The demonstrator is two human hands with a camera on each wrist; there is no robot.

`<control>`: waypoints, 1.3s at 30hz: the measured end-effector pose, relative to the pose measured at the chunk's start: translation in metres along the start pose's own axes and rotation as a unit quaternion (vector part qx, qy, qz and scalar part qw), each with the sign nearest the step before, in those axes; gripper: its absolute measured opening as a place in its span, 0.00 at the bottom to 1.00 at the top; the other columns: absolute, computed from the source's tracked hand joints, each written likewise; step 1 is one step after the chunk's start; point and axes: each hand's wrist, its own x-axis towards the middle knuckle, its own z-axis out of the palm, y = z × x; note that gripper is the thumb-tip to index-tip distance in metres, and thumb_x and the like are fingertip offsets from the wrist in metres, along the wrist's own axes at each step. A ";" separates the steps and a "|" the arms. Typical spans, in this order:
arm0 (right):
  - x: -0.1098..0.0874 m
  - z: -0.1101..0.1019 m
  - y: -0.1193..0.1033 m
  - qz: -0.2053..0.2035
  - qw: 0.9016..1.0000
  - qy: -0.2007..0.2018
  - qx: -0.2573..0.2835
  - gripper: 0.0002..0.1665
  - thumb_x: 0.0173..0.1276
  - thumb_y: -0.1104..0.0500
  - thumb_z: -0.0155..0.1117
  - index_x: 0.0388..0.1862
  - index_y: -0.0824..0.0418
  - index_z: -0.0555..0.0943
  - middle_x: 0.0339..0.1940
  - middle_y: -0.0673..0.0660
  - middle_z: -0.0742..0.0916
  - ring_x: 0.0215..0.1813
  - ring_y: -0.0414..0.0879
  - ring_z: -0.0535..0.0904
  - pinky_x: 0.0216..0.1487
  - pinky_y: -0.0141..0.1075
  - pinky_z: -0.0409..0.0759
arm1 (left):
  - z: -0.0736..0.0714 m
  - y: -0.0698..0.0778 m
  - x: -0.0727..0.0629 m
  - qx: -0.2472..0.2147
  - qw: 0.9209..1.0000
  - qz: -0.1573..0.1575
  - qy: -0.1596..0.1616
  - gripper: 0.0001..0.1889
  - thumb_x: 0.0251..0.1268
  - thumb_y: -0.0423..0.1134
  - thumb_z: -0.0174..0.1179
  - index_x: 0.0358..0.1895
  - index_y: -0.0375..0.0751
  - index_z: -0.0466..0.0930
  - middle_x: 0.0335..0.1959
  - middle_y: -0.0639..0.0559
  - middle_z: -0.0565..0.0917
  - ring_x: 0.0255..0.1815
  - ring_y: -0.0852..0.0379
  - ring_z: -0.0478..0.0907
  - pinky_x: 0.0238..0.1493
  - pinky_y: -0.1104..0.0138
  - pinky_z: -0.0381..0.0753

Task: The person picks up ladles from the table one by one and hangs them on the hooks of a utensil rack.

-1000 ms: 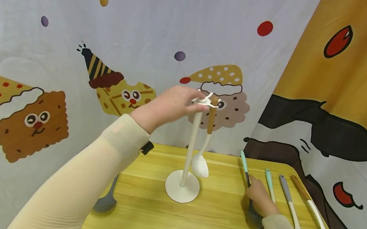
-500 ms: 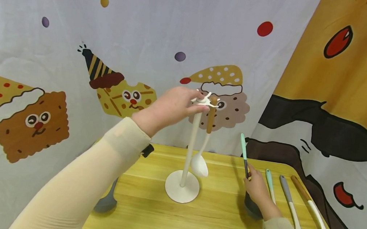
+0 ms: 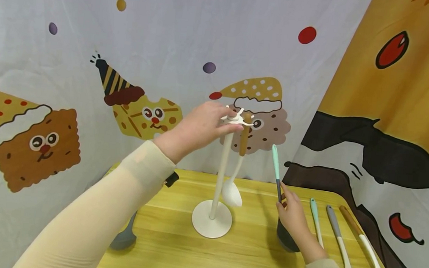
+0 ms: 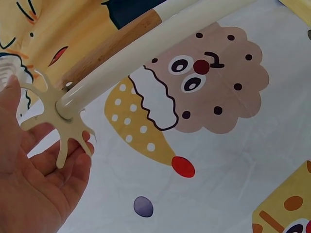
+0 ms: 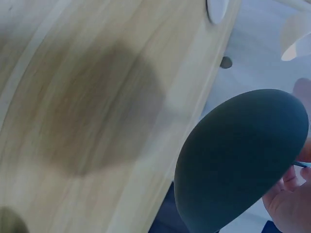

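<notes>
My left hand [image 3: 209, 123] grips the hooked top [image 4: 63, 119] of a white utensil stand [image 3: 221, 173], its fingers and thumb around the hooks in the left wrist view. A white ladle [image 3: 232, 193] with a wooden handle hangs from a hook on the stand's right side. To the right of the stand, my right hand [image 3: 294, 215] pinches a dark ladle [image 3: 276, 165] by its shaft, below the mint handle end. That ladle is held upright above the table, bowl down. Its broad rounded head [image 5: 238, 160] fills much of the right wrist view.
A grey ladle [image 3: 124, 239] lies left on the wooden table [image 3: 173, 258], partly behind the left arm. Along the right edge lie a mint-handled utensil [image 3: 315, 213], a grey-handled white utensil [image 3: 342, 247] and a wooden-handled white one [image 3: 374, 254]. A patterned cloth [image 3: 162, 27] hangs behind.
My right hand has raised the dark ladle off the table, tilted it more upright and brought it left toward the stand. My left hand keeps its hold on the stand's top.
</notes>
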 end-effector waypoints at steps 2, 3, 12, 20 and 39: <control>0.000 0.001 -0.005 -0.012 1.000 0.008 0.008 0.39 0.64 0.70 0.59 0.73 0.60 0.59 0.44 0.64 0.77 0.36 0.50 0.77 0.26 0.33 0.74 | 0.001 0.000 -0.001 0.001 1.000 -0.005 0.005 0.26 0.64 0.60 0.54 0.57 0.47 0.78 0.54 0.52 0.80 0.56 0.54 0.72 0.58 0.62 0.74; 0.000 0.001 -0.007 -0.017 1.000 0.013 0.011 0.39 0.64 0.70 0.60 0.73 0.59 0.60 0.44 0.64 0.77 0.36 0.50 0.77 0.26 0.32 0.74 | 0.001 0.000 -0.001 0.003 1.000 -0.007 0.007 0.27 0.63 0.60 0.54 0.58 0.47 0.78 0.54 0.52 0.80 0.56 0.54 0.72 0.59 0.62 0.74; 0.001 -0.002 -0.024 -0.059 0.996 0.050 0.043 0.41 0.63 0.72 0.60 0.73 0.55 0.60 0.43 0.60 0.76 0.38 0.48 0.76 0.25 0.29 0.73 | 0.006 -0.001 -0.002 0.015 0.999 -0.003 0.041 0.27 0.63 0.62 0.53 0.54 0.47 0.80 0.49 0.53 0.81 0.52 0.55 0.73 0.54 0.62 0.75; 0.002 -0.009 -0.039 -0.089 0.991 0.080 0.059 0.42 0.64 0.71 0.60 0.74 0.51 0.60 0.43 0.57 0.75 0.39 0.47 0.75 0.25 0.27 0.74 | 0.011 -0.001 -0.002 0.032 0.997 0.010 0.075 0.26 0.63 0.63 0.52 0.51 0.47 0.81 0.45 0.54 0.82 0.48 0.56 0.73 0.50 0.64 0.76; 0.001 -0.016 -0.075 -0.146 0.974 0.135 0.110 0.43 0.61 0.72 0.63 0.72 0.48 0.64 0.43 0.57 0.77 0.41 0.36 0.72 0.36 0.17 0.75 | 0.017 0.000 -0.002 0.042 0.993 0.018 0.111 0.23 0.61 0.61 0.56 0.47 0.46 0.82 0.36 0.54 0.81 0.42 0.55 0.73 0.44 0.64 0.76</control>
